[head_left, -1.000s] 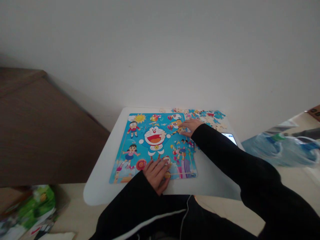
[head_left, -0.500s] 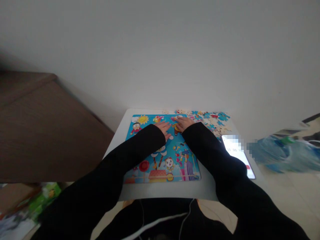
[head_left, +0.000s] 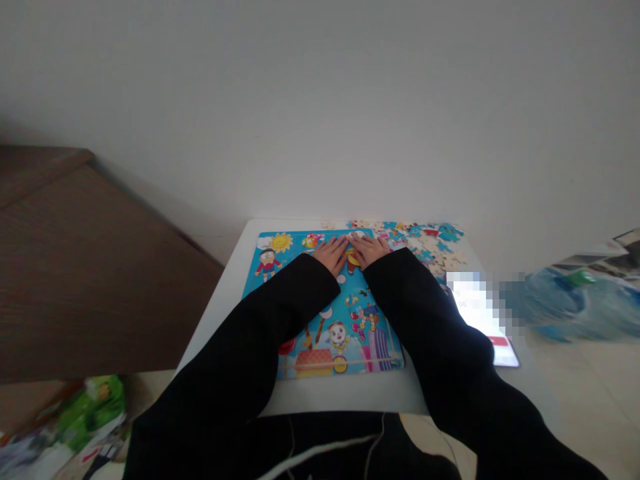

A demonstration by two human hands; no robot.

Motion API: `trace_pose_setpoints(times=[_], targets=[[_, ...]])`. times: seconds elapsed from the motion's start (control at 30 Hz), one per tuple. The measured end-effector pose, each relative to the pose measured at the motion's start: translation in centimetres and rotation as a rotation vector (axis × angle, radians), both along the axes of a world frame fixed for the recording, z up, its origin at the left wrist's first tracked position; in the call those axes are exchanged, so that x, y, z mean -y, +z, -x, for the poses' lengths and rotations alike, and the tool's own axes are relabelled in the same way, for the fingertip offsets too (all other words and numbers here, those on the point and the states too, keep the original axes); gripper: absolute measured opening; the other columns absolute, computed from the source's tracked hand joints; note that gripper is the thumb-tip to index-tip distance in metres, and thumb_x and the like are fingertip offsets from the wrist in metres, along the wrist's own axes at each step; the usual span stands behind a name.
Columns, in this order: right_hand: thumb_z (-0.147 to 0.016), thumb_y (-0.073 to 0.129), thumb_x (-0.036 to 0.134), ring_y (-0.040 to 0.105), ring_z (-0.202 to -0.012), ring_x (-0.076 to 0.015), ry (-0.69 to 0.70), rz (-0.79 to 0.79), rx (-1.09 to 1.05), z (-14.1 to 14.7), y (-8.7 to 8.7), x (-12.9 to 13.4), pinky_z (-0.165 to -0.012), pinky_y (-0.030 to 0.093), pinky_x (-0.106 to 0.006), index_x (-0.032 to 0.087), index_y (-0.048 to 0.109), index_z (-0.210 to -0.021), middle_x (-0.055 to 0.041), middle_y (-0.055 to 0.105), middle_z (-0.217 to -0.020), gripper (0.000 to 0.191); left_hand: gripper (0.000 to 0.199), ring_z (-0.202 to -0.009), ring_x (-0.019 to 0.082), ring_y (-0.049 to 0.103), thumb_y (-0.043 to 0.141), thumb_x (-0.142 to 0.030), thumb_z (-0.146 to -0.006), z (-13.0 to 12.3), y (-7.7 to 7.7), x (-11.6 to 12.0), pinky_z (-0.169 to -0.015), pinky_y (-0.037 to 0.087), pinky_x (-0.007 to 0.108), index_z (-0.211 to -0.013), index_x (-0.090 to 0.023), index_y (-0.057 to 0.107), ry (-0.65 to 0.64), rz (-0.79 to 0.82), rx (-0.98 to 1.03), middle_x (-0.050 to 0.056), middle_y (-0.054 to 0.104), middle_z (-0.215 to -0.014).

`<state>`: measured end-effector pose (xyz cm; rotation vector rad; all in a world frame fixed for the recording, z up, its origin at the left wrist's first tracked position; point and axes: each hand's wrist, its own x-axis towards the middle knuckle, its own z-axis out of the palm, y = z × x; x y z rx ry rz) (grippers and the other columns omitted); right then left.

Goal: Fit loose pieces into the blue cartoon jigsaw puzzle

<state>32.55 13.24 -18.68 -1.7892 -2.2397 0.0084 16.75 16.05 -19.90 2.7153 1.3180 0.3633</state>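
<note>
From the head camera, I can see both hands lying flat and palm-down, side by side. The left hand (head_left: 330, 256) and the right hand (head_left: 369, 251) have their fingers close together, and their fingertips almost meet. Neither is pinching anything I can make out. They rest on the upper middle of a cartoon jigsaw puzzle (head_left: 340, 347), which lies on a white surface (head_left: 340, 393) directly beneath and towards the person. The black sleeves (head_left: 425, 320) run across the puzzle and hide much of its middle.

Beyond the right hand, loose puzzle pieces (head_left: 430, 243) are heaped against the wall. Further right and nearer the person, a phone (head_left: 506, 359) lies on the surface, its lit screen partly blurred out. Past it sits a blue plastic bag (head_left: 560, 308); I cannot tell what is in it. Left of the left hand stands brown wooden furniture (head_left: 90, 267), and green printed packaging (head_left: 95, 410) lies low down on that side.
</note>
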Motion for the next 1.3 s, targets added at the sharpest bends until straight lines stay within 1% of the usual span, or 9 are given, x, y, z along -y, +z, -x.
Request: trace_pose_setpoints(times=[0.17,0.67,0.73,0.83,0.9,1.0,1.07,1.17,1.3], targets=[[-0.089,0.035,0.025,0.044,-0.121,-0.0218,0.002,0.006,0.013,0.1,0.1,0.0,-0.102,0.026,-0.048,0.025,0.046,-0.128,0.0016,0.046,-0.134,0.041,0.046,-0.128,0.029,0.034,0.037,-0.03,-0.091,0.1,-0.2,-0.1,-0.105,0.032,0.047,-0.133,-0.011,0.039,0.005,0.013,0.015,0.013,0.038,-0.138],[-0.088,0.038,0.029,0.042,-0.123,-0.0227,-0.002,0.088,-0.021,0.1,2.2,0.2,-0.097,0.037,-0.044,0.023,0.046,-0.13,-0.0011,0.041,-0.138,0.043,0.044,-0.128,0.027,0.035,0.041,-0.03,-0.089,0.5,-0.1,-0.4,-0.106,0.032,0.045,-0.13,-0.012,0.043,0.015,0.011,0.039,0.013,0.04,-0.137],[-0.086,0.044,0.029,0.045,-0.12,-0.0216,0.001,0.074,-0.073,-0.5,3.5,0.0,-0.098,0.037,-0.04,0.022,0.05,-0.126,-0.0028,0.045,-0.135,0.042,0.045,-0.128,0.028,0.035,0.042,-0.03,-0.089,0.6,0.0,-0.4,-0.106,0.032,0.046,-0.13,-0.013,0.043,0.006,0.023,0.033,0.013,0.04,-0.138],[-0.083,0.049,0.03,0.058,-0.104,-0.0166,-0.026,0.033,-0.19,-3.1,7.3,-0.4,-0.092,0.043,-0.03,0.022,0.058,-0.118,-0.0029,0.062,-0.116,0.037,0.046,-0.128,0.028,0.035,0.042,-0.03,-0.088,0.6,0.2,-0.4,-0.105,0.032,0.046,-0.131,-0.013,0.042,0.005,0.032,0.028,0.013,0.039,-0.138],[-0.08,0.052,0.032,0.065,-0.082,-0.0147,-0.181,0.004,-0.245,-6.3,10.2,-0.8,-0.081,0.049,-0.029,0.024,0.065,-0.107,-0.0006,0.07,-0.094,0.031,0.045,-0.128,0.027,0.036,0.04,-0.03,-0.089,0.6,0.3,-0.3,-0.106,0.031,0.045,-0.131,-0.014,0.042,0.016,0.034,0.034,0.012,0.039,-0.138],[-0.074,0.059,0.034,0.064,-0.072,-0.0146,-0.378,-0.046,-0.202,-12.9,12.9,-1.4,-0.079,0.048,-0.03,0.022,0.07,-0.09,0.0007,0.069,-0.076,0.022,0.045,-0.127,0.026,0.037,0.039,-0.031,-0.09,0.6,0.2,-0.2,-0.106,0.031,0.044,-0.131,-0.015,0.042,0.028,0.032,0.042,0.011,0.04,-0.138],[-0.07,0.063,0.028,0.062,-0.071,-0.0163,-0.582,0.016,-0.155,-17.3,12.5,-1.7,-0.078,0.048,-0.032,0.019,0.071,-0.08,-0.0003,0.066,-0.067,0.015,0.045,-0.127,0.025,0.037,0.038,-0.033,-0.09,0.7,0.1,-0.3,-0.106,0.032,0.043,-0.13,-0.015,0.043,0.018,0.022,0.05,0.011,0.04,-0.138],[-0.065,0.071,0.029,0.058,-0.07,-0.0162,-0.835,0.212,-0.237,-21.8,9.2,-1.8,-0.076,0.045,-0.031,0.015,0.067,-0.07,-0.0021,0.062,-0.063,0.014,0.045,-0.127,0.024,0.037,0.037,-0.035,-0.09,0.8,-0.4,-0.6,-0.107,0.031,0.042,-0.129,-0.014,0.044,-0.005,-0.001,0.068,0.012,0.041,-0.137],[-0.073,0.064,0.045,0.057,-0.068,-0.0165,-0.912,0.263,-0.32,-23.4,3.6,-1.3,-0.066,0.045,-0.03,0.01,0.063,-0.079,-0.0096,0.063,-0.071,0.036,0.046,-0.126,0.024,0.039,0.037,-0.037,-0.09,0.9,-0.9,-0.8,-0.105,0.033,0.043,-0.128,-0.015,0.045,-0.016,-0.041,0.094,0.011,0.043,-0.136]])
